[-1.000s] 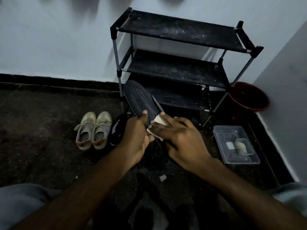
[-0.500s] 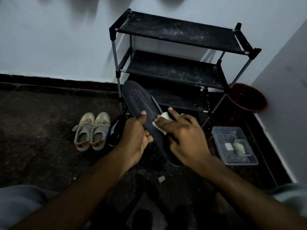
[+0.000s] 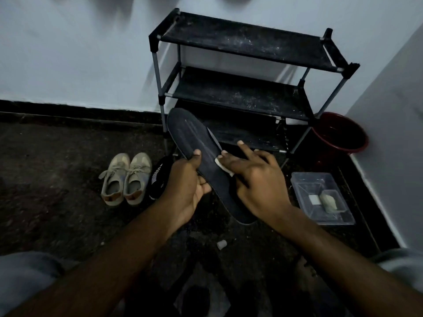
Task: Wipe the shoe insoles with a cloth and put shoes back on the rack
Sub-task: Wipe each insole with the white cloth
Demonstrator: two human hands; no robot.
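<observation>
A long dark insole [image 3: 194, 143] is held up in front of the black shoe rack [image 3: 242, 92]. My left hand [image 3: 187, 186] grips its left edge, thumb on top. My right hand [image 3: 256, 181] presses a small white cloth [image 3: 220, 164] flat against the insole's middle with straight fingers. A black shoe [image 3: 159, 177] stands on the floor behind my left hand, partly hidden. A beige pair of sneakers [image 3: 126, 179] sits to its left.
A clear plastic tub [image 3: 325, 216] with two pale pieces inside lies on the floor at the right. A dark red bucket [image 3: 341, 133] stands in the corner by the rack. A small white scrap [image 3: 221, 244] lies on the dark floor. Walls close in behind and to the right.
My right hand has slid the cloth along the insole and my fingers have spread out. The left hand's grip is unchanged.
</observation>
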